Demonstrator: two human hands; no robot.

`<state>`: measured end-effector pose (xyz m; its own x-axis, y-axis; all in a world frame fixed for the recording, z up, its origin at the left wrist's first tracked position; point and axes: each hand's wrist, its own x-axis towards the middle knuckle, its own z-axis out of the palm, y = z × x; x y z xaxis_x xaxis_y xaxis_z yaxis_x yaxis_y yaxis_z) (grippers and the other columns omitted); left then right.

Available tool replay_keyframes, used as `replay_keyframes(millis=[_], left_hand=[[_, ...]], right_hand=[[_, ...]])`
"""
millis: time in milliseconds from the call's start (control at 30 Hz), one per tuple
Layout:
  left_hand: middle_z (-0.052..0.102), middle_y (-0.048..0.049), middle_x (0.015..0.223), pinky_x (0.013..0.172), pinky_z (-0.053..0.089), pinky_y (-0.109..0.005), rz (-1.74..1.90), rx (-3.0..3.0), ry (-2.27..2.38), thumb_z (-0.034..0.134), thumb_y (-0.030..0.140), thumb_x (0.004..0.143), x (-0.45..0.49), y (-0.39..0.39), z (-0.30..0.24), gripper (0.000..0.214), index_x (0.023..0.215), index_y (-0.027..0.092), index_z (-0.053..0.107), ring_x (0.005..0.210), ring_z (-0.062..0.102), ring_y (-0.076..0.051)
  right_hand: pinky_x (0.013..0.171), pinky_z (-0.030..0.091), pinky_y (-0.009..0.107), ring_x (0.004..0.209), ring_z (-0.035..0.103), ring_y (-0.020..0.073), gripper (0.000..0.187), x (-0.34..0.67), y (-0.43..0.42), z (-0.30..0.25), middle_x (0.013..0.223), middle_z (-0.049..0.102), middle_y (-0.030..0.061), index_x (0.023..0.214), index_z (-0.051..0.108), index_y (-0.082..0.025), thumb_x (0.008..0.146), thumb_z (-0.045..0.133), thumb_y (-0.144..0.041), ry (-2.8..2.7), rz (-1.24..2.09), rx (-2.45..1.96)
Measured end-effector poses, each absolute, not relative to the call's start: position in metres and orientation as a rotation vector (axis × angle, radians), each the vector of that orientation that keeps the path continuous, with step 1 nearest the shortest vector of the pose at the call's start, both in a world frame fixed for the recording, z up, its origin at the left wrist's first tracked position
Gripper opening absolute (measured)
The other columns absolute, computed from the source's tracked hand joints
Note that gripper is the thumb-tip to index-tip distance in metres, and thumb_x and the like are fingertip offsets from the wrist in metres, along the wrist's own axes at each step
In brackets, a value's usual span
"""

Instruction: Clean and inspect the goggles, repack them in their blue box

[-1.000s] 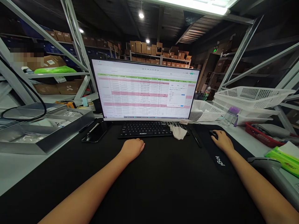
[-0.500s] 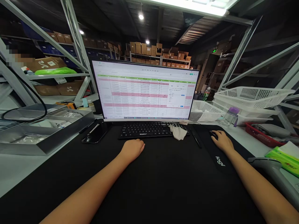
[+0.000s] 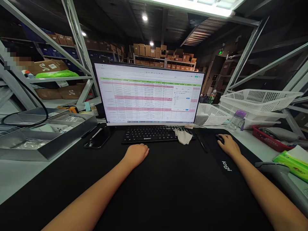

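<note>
Nothing shifted since a second ago but a slight drift of the view; both hands unmoved. Left hand (image 3: 136,154) loosely curled into a soft fist, holding nothing, resting on the black desk mat (image 3: 168,183) just at 6 o'clock of the black keyboard (image 3: 154,133). Right hand (image 3: 229,146) draped over the black mouse (image 3: 220,138), fingers laid on top, at 3 o'clock of the keyboard. Crumpled cloth (image 3: 183,136) on the keyboard's right end. Monitor (image 3: 149,93) showing a spreadsheet at 12 o'clock. Phone (image 3: 97,138) lying flat at 9 o'clock of the keyboard, metal tray (image 3: 45,141) farther out. White baskets (image 3: 257,102) stacked at 2 o'clock.
</note>
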<state>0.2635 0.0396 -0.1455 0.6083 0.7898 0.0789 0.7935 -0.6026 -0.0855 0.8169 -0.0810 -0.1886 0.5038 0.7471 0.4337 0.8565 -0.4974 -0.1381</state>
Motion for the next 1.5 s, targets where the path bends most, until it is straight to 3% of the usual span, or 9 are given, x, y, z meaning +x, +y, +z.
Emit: replay_keyframes(millis=[367,1067,1500], left_hand=[[0.077,-0.017,0.107,0.079,0.053,-0.039,-0.035,-2.704,-1.341,0.034,0.034,0.112,0.263,0.038,-0.145,0.049,0.106,0.013,0.077,0.099,0.077,-0.033],[0.078,-0.0161,0.112,0.079,0.053,-0.038,0.005,-2.694,-1.358,0.033,0.034,0.112,0.265,0.036,-0.142,0.049,0.108,0.014,0.077,0.102,0.077,-0.032],[0.078,-0.0159,0.11,0.08,0.053,-0.037,-0.024,-2.706,-1.353,0.035,0.034,0.111,0.264,0.037,-0.142,0.047,0.104,0.015,0.077,0.099,0.077,-0.03]], right_hand=[[0.111,0.052,0.045,0.129,0.066,0.0338,0.054,0.812,-0.08,-0.183,0.147,0.061,0.0195,0.147,0.062,-0.014,0.099,0.052,-0.038,-1.315,-0.432,-2.462],[0.101,0.055,0.05,0.125,0.068,0.0377,0.057,0.806,-0.084,-0.178,0.146,0.062,0.0198,0.148,0.06,-0.016,0.1,0.047,-0.043,-1.267,-0.435,-2.547],[0.105,0.054,0.044,0.123,0.068,0.0325,0.052,0.821,-0.08,-0.192,0.141,0.064,0.0156,0.143,0.064,-0.021,0.097,0.055,-0.043,-1.292,-0.486,-2.437]])
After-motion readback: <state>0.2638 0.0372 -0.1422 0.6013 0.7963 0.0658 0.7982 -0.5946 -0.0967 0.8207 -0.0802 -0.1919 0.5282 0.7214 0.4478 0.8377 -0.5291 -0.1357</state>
